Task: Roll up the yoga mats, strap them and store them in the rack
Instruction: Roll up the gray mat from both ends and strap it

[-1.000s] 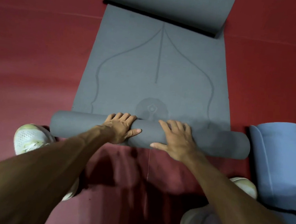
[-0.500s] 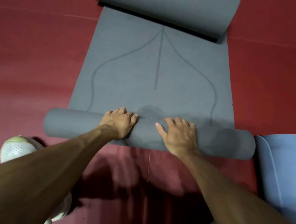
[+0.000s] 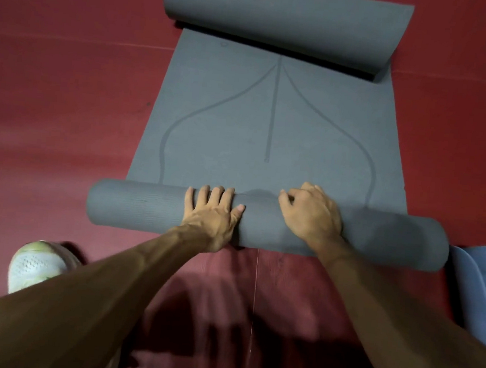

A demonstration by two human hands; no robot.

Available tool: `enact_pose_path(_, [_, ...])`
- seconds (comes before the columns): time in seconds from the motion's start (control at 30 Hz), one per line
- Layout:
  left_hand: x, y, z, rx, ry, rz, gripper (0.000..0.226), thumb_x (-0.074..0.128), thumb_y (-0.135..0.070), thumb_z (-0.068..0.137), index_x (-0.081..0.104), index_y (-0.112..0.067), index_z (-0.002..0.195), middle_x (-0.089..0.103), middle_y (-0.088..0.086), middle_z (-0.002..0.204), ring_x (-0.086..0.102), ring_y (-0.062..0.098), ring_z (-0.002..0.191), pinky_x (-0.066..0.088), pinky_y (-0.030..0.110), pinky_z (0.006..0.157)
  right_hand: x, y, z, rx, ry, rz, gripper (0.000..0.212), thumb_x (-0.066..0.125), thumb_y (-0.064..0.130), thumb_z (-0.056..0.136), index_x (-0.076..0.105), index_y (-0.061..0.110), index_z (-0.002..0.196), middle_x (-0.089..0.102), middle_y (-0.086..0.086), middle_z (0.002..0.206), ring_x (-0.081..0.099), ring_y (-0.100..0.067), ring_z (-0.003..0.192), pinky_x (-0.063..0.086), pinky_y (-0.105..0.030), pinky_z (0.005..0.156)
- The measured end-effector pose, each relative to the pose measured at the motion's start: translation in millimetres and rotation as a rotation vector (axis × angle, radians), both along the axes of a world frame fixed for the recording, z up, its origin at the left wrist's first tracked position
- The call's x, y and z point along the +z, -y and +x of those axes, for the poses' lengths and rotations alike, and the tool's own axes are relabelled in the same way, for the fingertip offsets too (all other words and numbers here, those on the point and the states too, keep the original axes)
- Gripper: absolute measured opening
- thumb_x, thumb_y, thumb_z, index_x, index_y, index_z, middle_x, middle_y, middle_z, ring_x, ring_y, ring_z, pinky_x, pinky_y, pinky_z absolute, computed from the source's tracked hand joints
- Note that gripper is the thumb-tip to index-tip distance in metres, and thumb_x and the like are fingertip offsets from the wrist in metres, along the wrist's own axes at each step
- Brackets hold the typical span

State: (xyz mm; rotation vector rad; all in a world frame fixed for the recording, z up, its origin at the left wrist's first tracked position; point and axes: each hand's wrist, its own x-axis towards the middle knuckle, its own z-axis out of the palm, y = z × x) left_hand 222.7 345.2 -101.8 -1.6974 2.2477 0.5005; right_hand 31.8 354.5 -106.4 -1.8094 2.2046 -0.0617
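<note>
A grey yoga mat [image 3: 271, 121] lies on the red floor, with curved guide lines on its flat part. Its near end is a thick roll [image 3: 138, 206] running left to right. Its far end curls up in a loose roll [image 3: 281, 15]. My left hand [image 3: 212, 213] presses flat on top of the near roll, fingers straight. My right hand [image 3: 310, 214] rests on the roll just to the right, its fingers curled over the far side of the roll.
A light blue rolled mat [image 3: 484, 290] lies at the right edge, close to the grey roll's end. My white shoe [image 3: 37, 268] stands at the lower left. Red floor [image 3: 59, 106] surrounds the mat on both sides.
The near roll has moved forward over the flat mat and grown thicker, covering the round emblem. Both hands moved forward with it; my right fingers now curl over its far side.
</note>
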Motion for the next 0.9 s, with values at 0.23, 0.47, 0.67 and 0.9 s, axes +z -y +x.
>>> enact_pose_path(0.23, [3.6, 23.3, -7.0, -0.002, 0.029, 0.040, 0.049, 0.014, -0.046, 0.101, 0.033, -0.022, 0.140, 0.039, 0.000, 0.140, 0.031, 0.025, 0.133, 0.011, 0.048, 0.114, -8.0, -10.1, 0.4, 0.116, -0.109, -0.130, 0.050, 0.030, 0.041, 0.095, 0.070, 0.016, 0.080, 0.067, -0.009, 0.079, 0.064, -0.032, 0.080, 0.046, -0.040, 0.075])
enact_pose_path(0.47, [6.2, 66.5, -21.5, 0.036, 0.055, 0.143, 0.048, 0.014, -0.041, 0.101, 0.043, -0.024, 0.135, 0.045, 0.005, 0.138, 0.039, 0.028, 0.129, 0.027, 0.050, 0.105, -10.3, -26.2, -3.0, 0.225, -0.128, -0.230, 0.072, 0.035, 0.062, 0.087, 0.058, 0.006, 0.127, 0.061, -0.016, 0.121, 0.056, -0.032, 0.115, 0.036, -0.053, 0.100])
enact_pose_path(0.67, [1.9, 74.0, -23.7, 0.040, 0.037, 0.075, 0.051, 0.014, -0.039, 0.101, 0.052, -0.019, 0.129, 0.052, 0.008, 0.134, 0.046, 0.027, 0.125, 0.029, 0.047, 0.104, 3.0, -14.6, -6.6, 0.356, -0.278, 0.128, 0.128, 0.074, 0.072, 0.053, 0.017, 0.016, 0.153, 0.032, -0.017, 0.148, 0.030, -0.034, 0.137, 0.017, -0.057, 0.111])
enact_pose_path(0.9, [6.3, 71.4, -20.0, 0.017, 0.011, 0.051, 0.053, 0.015, -0.043, 0.101, 0.053, -0.019, 0.129, 0.052, 0.007, 0.137, 0.046, 0.026, 0.127, 0.027, 0.044, 0.106, -11.7, -4.4, -11.9, 0.300, -0.233, -0.182, 0.103, 0.085, 0.039, 0.023, 0.059, 0.013, 0.120, 0.061, -0.009, 0.094, 0.059, -0.030, 0.082, 0.043, -0.046, 0.076])
